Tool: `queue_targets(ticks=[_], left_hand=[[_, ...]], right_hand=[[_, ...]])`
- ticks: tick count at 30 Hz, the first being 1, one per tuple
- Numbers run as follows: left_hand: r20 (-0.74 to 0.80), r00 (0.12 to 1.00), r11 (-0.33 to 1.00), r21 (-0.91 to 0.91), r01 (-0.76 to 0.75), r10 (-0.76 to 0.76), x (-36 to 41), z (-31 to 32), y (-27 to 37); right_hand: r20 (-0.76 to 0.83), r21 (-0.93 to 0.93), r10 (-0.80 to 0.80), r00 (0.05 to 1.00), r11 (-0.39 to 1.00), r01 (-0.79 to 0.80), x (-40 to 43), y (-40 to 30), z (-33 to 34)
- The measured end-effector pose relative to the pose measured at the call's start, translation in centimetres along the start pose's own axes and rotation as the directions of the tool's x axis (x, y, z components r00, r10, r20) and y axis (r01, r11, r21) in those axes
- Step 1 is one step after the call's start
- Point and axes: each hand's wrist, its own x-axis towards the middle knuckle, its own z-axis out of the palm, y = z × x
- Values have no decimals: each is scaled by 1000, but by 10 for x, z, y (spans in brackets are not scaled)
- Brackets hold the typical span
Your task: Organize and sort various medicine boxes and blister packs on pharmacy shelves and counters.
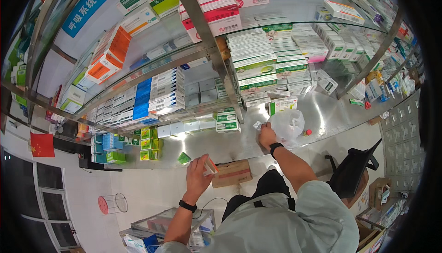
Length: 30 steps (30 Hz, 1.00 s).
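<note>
In my left hand [199,175] is a small orange-and-white medicine box [210,167], gripped at its side in front of the counter's edge. My right hand [267,135] rests over the metal counter with its fingertips on a small silvery, clear packet, perhaps a blister pack [257,125]. Just right of that hand lies a translucent white plastic bag [286,125], puffed up. A small bottle with a red cap [308,132] stands beyond the bag. A green-and-white medicine box [283,105] is behind the bag. Near my left hand, a small green carton [184,158] lies on the counter.
Glass shelves with metal posts [207,35] rise over the counter [214,146], loaded with medicine boxes. A cardboard box [232,174] sits on the floor below the counter edge. A black chair [355,170] stands at right, a stool with a red seat [103,205] at left.
</note>
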Motion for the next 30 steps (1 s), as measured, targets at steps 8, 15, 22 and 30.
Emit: queue_targets(ticks=[8,15,22,30], left_hand=[[-7,999,998,55,-34,34,-4,-3,-1],[66,996,987,144,-74,65,3,-1,-8],[125,982,987,63,-147,139,15,3,-2],[157,965,978,-38,-206,210,20,2,15]], right_hand=[[124,-180,-93,988,977,115,-2,-3,-5],[-14,37,-215,977,976,215,-40,-51,-39],[-440,311,-495,749,699,644,-133,-144,-114],[-422,-50,-664,617,697,715,-167,-164,-115]])
